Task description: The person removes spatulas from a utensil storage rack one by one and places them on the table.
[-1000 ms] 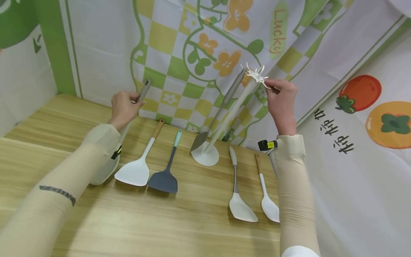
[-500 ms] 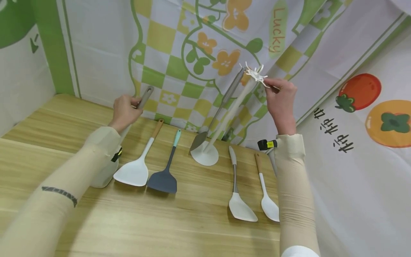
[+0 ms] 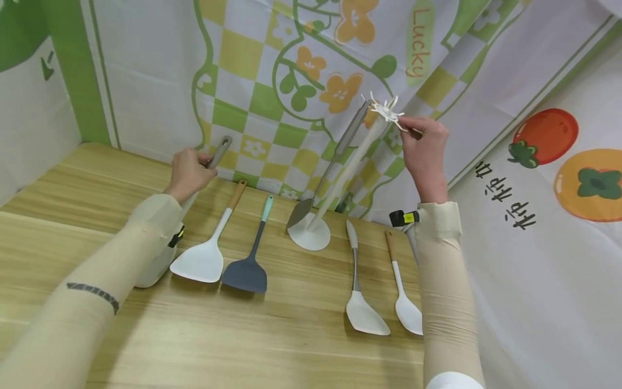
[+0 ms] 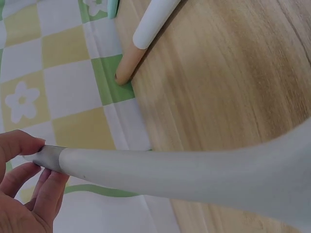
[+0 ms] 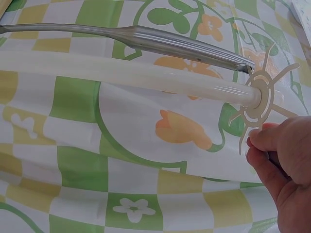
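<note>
My left hand (image 3: 187, 172) grips the grey handle (image 3: 218, 153) of a white utensil (image 4: 194, 174) whose head (image 3: 153, 265) lies on the wooden table behind my forearm. My right hand (image 3: 424, 146) pinches a hook of the white star-shaped top (image 5: 262, 99) of a utensil stand (image 3: 347, 170); the stand leans left from its round base (image 3: 309, 235). A grey metal-handled spatula (image 3: 330, 167) hangs from that top (image 3: 386, 111), its blade near the base.
On the table (image 3: 291, 335) lie a white turner with a wooden handle (image 3: 209, 243), a dark grey turner with a teal handle (image 3: 252, 254), a white turner (image 3: 359, 292) and a white spoon (image 3: 403, 294). Printed cloth (image 3: 272, 70) walls the back and right.
My left hand has lowered the grey handle a little toward the table. My right hand stays at the stand's top.
</note>
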Demonstrator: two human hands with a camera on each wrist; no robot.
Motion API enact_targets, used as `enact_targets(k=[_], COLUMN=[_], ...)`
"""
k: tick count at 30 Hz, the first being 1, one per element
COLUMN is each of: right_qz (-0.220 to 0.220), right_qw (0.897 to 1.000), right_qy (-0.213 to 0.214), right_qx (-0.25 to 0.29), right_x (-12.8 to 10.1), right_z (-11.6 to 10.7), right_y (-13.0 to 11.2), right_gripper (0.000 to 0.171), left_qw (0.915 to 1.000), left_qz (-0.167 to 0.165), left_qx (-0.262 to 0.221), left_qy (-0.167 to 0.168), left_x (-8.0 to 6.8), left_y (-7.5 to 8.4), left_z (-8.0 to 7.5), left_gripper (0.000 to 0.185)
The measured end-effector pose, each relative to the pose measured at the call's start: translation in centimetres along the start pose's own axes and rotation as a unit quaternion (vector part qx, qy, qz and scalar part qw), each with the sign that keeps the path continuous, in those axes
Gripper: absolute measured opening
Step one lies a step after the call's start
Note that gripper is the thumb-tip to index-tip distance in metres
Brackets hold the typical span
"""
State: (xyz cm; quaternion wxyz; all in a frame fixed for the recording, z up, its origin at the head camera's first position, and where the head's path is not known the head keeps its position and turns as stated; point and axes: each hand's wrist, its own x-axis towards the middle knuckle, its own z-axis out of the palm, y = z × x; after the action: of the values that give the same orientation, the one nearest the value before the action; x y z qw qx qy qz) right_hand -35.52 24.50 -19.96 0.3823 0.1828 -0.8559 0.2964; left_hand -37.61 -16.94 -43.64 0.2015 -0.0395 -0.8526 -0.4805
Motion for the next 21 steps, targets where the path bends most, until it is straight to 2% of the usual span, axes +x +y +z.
enact_targets(k=[7,21], right_qz=[0.005,0.006], right_qw=[1.0,1.0], right_qy=[0.0,-0.005], right_qx=[0.007,0.01], right_x=[0.0,-0.1], right_z=[0.0,-0.1], right_y=[0.1,0.1], right_gripper=[0.012,0.015], left_qw=[0.9999,0.9997], left_qz=[-0.006,-0.014], left_qx=[0.007,0.022], left_qy=[-0.009,-0.001], left_x=[-0.1,0.0], left_y=[-0.3,-1.2], left_z=[0.2,0.5], left_gripper=[0.036,0.035])
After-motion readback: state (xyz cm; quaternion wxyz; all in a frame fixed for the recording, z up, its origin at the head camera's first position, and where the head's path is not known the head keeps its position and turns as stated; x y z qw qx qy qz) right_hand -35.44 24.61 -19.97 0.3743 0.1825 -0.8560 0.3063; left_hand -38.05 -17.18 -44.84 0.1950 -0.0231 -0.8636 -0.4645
